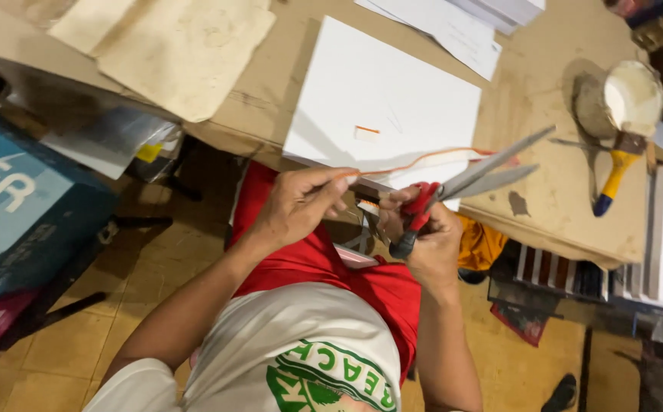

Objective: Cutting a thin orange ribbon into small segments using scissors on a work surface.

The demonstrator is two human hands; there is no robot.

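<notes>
Brown worktable holds white board. Right hand grips scissors (blades parted); left hand pinches orange strip. Risk: slack strip, crooked cut.

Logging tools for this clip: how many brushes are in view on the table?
1. A yellow-handled brush lies at the table's right side, its head resting against the white-filled tin. Others may be hidden beyond the frame or under the paper sheets.
</notes>
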